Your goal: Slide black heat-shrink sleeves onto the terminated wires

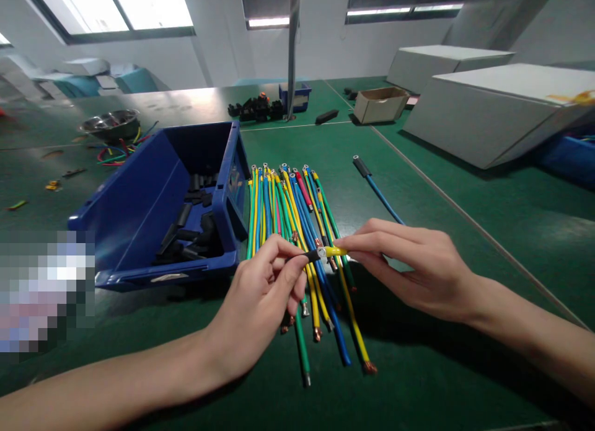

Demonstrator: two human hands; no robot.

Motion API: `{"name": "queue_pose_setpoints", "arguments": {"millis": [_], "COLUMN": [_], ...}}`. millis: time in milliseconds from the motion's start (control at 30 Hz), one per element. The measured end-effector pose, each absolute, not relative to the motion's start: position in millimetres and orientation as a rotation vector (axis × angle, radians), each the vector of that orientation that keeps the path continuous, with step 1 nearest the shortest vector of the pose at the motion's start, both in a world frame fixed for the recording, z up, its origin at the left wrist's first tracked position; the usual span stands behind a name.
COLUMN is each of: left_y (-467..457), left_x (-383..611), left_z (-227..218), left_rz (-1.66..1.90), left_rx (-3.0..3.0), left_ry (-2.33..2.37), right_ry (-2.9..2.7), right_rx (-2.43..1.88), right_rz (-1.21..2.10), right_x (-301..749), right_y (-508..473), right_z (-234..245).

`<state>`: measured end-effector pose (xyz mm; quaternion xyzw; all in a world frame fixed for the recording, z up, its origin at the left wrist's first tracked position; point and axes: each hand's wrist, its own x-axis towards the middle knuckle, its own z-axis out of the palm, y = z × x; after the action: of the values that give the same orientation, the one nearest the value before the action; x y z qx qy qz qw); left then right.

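Observation:
Between thumb and fingers, my left hand (260, 301) pinches a short black sleeve (310, 255). My right hand (413, 263) grips a yellow cable (335, 251), its metal ring terminal (321, 253) meeting the sleeve's end; whether the terminal is inside it, I cannot tell. Most of the yellow cable is hidden by the right hand. Under both hands lies a row of cut cables (302, 214) in green, yellow, blue and red, some with bare copper ends. Beyond the right hand, a blue cable (383, 198) wears a black sleeve (361, 166) at its terminal end.
A blue bin (162, 271) with black sleeves (188, 235) inside stands left of the cables. Farther back are a metal bowl (111, 126), black parts (258, 108), a small blue bin (297, 99), a cardboard box (379, 105) and a large white box (488, 118). A pole (292, 53) rises behind.

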<state>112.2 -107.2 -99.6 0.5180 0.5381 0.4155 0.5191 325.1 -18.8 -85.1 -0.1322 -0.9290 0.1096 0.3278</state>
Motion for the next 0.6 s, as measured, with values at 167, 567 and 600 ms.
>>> {"name": "queue_pose_setpoints", "arguments": {"millis": [167,567,600], "left_y": [-107.4,-109.1,-108.8], "left_x": [111.9,110.0,110.0], "left_z": [-98.9,-97.8,-98.3], "left_rz": [0.95,0.893,0.897], "left_rx": [1.255,1.365,1.389], "left_ry": [1.292,1.274,1.278], "right_ry": [-2.479,-2.506,-2.507], "right_rx": [-0.332,-0.256,-0.251], "right_rz": [0.251,0.184,0.183], "right_x": [327.0,329.2,329.2], "right_y": [-20.2,-18.2,-18.2], "right_z": [-86.3,-87.4,-87.5]}}
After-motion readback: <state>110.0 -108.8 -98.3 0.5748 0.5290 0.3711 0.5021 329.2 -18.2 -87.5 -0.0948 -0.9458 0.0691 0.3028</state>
